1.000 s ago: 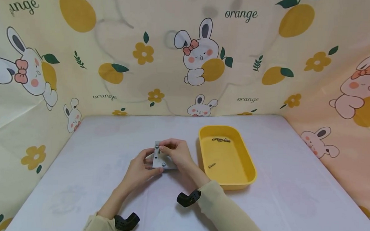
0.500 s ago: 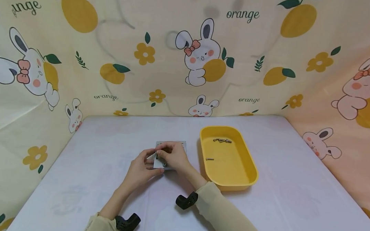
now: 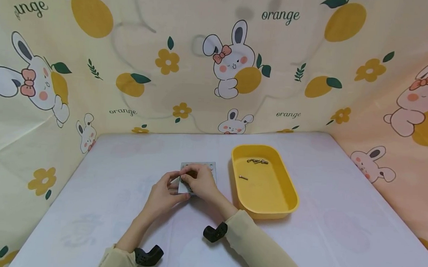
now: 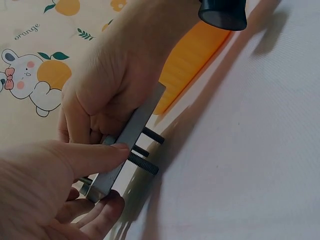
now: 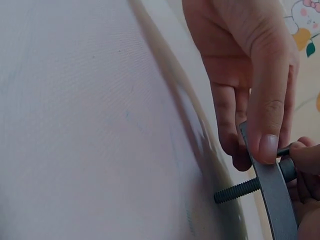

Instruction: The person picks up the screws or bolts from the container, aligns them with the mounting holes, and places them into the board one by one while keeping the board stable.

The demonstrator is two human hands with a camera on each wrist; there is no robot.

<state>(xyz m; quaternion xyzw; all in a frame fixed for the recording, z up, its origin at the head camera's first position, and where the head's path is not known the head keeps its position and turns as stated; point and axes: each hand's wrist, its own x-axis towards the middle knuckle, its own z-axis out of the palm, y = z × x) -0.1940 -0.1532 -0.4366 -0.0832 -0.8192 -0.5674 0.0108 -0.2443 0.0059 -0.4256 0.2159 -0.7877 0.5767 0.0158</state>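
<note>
At left of centre on the table [image 3: 108, 176], a grey metal plate [image 3: 202, 167] is held on edge by the left hand [image 3: 162, 193], thumb and curled fingers pinching its rim. Three screws [image 4: 146, 152] are already seated through it. The right hand [image 3: 197, 180] pinches a screw head at the plate. Further right, four loose screws [image 3: 256, 161] remain in the yellow tray [image 3: 268, 209], so the work is judged roughly half done.

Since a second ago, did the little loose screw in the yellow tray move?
Yes. The loose screw has rolled away from the tray's near end toward the far end, closer to the pile of screws by the yellow tray's far wall.
</note>
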